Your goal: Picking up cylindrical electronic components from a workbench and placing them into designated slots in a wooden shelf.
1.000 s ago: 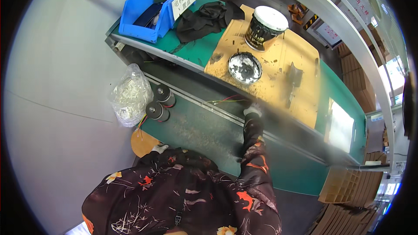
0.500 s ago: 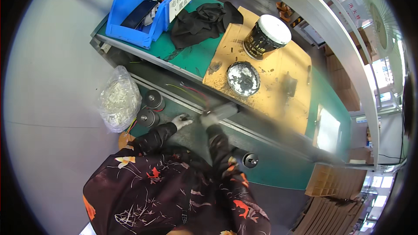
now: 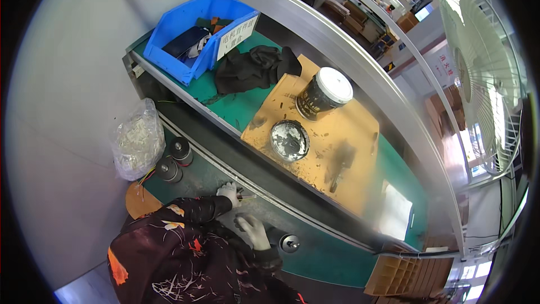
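My left hand, in a pale glove, is closed at the near side of the metal rail, with thin wires sticking out by its fingertips. Just nearer and to the right, my gloved right hand has its fingers curled over a greyish shape; what it grips is mostly hidden. One motor, a dark cylinder with a silvery end and shaft, stands to the right of my right hand. Left of my hands are two more upright motors, one farther and one nearer, with coloured wires beside them.
A clear bag of pale small parts lies at the left. Across the rail, a higher green bench holds a blue bin, black cloth, a stained cardboard sheet, a black bucket with white lid and a smeared round dish.
My right hand has drawn back toward my body from over the rail, where it held a blurred grey cylinder with wires. My left hand stays near the rail. The view has shifted.
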Demonstrator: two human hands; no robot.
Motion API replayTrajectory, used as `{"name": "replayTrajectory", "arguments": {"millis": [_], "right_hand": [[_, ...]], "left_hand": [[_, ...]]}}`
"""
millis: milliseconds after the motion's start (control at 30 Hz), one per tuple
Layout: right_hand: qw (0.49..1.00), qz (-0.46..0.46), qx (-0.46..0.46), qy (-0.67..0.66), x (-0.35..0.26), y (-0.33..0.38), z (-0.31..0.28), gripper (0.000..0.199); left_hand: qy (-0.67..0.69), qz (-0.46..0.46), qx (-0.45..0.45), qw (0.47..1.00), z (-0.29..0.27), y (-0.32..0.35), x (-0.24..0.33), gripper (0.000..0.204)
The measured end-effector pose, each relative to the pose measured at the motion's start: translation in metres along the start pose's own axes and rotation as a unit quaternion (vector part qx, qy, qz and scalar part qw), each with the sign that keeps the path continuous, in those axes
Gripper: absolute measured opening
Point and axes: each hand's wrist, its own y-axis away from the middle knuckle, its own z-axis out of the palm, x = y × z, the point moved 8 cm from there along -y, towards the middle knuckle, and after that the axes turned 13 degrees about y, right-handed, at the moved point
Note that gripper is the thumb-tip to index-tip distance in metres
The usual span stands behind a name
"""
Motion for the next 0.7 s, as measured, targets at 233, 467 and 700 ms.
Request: {"name": "replayTrajectory", "arguments": {"millis": [233, 467, 700], "right_hand": [[0.997, -0.066, 0.015, -0.047, -0.056, 0.039, -0.036, 0.033], [0.989, -0.034, 0.104, 0.095, -0.050, 0.070, -0.089, 0.024], [0.684, -0.194, 0.629, 0.315, -0.152, 0.082, -0.240, 0.040]], "left_hand": [[0.047, 0.045, -0.025, 0.998, -0.008, -0.005, 0.015, 0.051], [0.051, 0.184, 0.121, 0.974, -0.087, 0.091, 0.092, 0.076], [0.113, 0.186, 0.208, 0.954, -0.089, 0.144, 0.085, 0.055]]}}
